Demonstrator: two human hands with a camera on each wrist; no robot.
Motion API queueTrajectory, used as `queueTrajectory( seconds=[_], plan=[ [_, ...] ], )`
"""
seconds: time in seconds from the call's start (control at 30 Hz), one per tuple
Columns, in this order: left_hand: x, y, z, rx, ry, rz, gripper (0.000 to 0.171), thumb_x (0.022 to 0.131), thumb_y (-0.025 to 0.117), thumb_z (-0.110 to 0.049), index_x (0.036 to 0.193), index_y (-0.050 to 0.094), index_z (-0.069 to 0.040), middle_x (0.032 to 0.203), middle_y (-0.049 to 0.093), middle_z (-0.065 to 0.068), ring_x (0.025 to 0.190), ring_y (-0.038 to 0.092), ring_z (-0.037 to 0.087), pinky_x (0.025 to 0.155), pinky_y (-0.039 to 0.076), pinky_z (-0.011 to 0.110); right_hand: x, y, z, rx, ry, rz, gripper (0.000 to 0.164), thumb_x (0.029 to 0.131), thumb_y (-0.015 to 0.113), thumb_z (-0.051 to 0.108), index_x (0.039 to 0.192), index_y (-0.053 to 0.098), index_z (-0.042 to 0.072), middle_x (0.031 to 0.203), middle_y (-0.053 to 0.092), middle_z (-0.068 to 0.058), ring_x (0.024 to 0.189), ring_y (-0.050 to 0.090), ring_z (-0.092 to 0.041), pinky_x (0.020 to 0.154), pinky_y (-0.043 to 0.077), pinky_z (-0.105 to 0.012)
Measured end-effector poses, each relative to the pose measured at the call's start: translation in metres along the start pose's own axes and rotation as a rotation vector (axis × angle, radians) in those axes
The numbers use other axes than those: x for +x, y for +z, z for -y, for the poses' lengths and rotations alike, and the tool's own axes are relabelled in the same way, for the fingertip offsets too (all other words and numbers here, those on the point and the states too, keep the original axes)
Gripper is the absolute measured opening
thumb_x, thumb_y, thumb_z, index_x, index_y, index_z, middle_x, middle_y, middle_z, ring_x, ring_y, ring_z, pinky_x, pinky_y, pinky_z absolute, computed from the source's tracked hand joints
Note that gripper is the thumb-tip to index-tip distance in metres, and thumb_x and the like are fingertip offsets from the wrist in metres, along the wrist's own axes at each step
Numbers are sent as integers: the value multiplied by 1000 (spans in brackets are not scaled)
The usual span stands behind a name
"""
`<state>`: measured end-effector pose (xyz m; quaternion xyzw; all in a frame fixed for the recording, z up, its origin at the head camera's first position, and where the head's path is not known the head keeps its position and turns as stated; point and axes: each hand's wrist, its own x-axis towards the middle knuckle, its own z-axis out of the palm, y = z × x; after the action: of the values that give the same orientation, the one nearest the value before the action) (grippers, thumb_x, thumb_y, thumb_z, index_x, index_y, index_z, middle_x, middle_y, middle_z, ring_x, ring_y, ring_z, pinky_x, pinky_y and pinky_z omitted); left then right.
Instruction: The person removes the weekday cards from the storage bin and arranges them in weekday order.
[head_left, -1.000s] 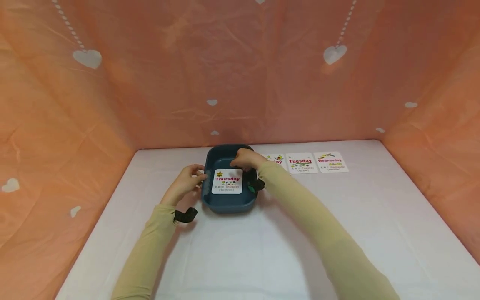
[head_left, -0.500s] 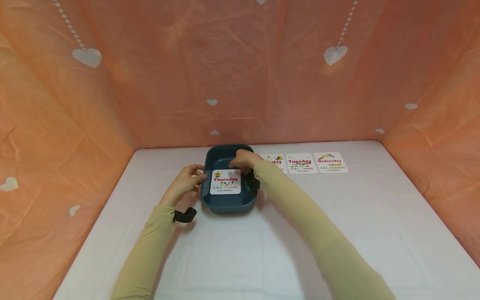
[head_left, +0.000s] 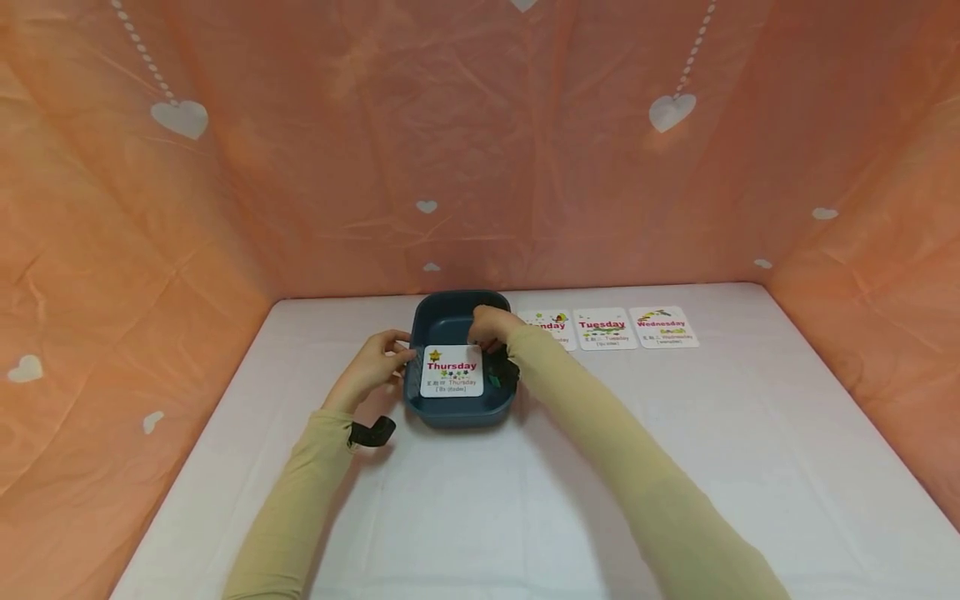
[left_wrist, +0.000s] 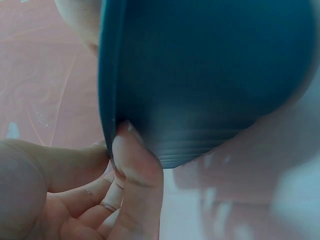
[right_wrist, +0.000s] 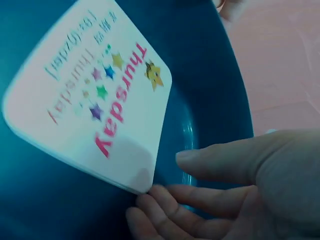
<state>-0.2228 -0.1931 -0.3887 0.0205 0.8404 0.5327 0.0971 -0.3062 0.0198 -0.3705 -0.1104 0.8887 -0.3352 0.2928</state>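
A dark blue plastic tray [head_left: 459, 410] stands on the white-covered table. Inside it lies a white card reading "Thursday" [head_left: 452, 372], with stars printed on it. Layered edges in the right wrist view suggest more than one card there. My left hand [head_left: 364, 375] pinches the tray's left rim between thumb and finger, plainly seen at the blue wall [left_wrist: 200, 90] in the left wrist view. My right hand [head_left: 495, 325] reaches into the tray from the right. In the right wrist view, its fingertips [right_wrist: 160, 195] touch the card's corner, while the thumb stays apart from the card.
Right of the tray, three cards lie in a row: Monday [head_left: 550, 330], partly behind the right sleeve, Tuesday [head_left: 606, 329] and Wednesday [head_left: 663, 327]. An orange cloth [head_left: 480, 167] with white hearts surrounds the table [head_left: 480, 517] at the back and sides.
The Thursday card has shifted slightly toward the person within the tray. My right hand has moved a little to the right, off the card's upper edge. The left hand keeps its hold.
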Motion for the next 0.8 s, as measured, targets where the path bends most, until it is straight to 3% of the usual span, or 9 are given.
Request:
queueTrajectory(
  seconds=[0.13, 0.33, 0.43, 0.6, 0.8],
  plan=[
    [1, 1, 1, 4, 4, -1, 39, 96, 54, -2, 131, 43, 12, 97, 54, 23, 65, 57, 16, 57, 53, 32, 1, 1, -1, -22, 3, 27, 42, 88, 64, 6, 124, 47, -6, 82, 57, -10, 81, 62, -25, 76, 54, -36],
    [-1, 1, -1, 14, -5, -6, 39, 96, 54, -2, 131, 44, 11, 95, 54, 19, 65, 57, 16, 56, 53, 31, -1, 2, 1, -127, -26, 51, 13, 82, 72, 6, 91, 65, 0, 71, 51, -3, 68, 55, -17, 73, 55, -34],
    [-1, 1, -1, 18, -2, -6, 39, 96, 54, -3, 131, 44, 11, 95, 54, 20, 65, 57, 17, 56, 53, 31, -4, 2, 2, -149, -55, 53, 9, 78, 76, 6, 81, 68, 3, 69, 52, -1, 62, 51, -15, 70, 54, -32],
    [-1, 1, -1, 25, -1, -3, 40, 97, 54, -4, 132, 43, 11, 95, 53, 19, 66, 57, 17, 56, 53, 31, -9, 4, 2, -158, -66, 82, 17, 74, 82, 7, 84, 69, 3, 71, 57, -2, 60, 52, -14, 62, 50, -29],
    [-3, 1, -2, 16, -7, 3, 38, 97, 52, -4, 132, 43, 10, 95, 53, 18, 64, 56, 17, 56, 52, 30, -12, 6, 4, -184, -36, 105, 20, 73, 83, 7, 87, 69, 5, 80, 62, -5, 70, 61, -18, 71, 53, -31]
  ],
)
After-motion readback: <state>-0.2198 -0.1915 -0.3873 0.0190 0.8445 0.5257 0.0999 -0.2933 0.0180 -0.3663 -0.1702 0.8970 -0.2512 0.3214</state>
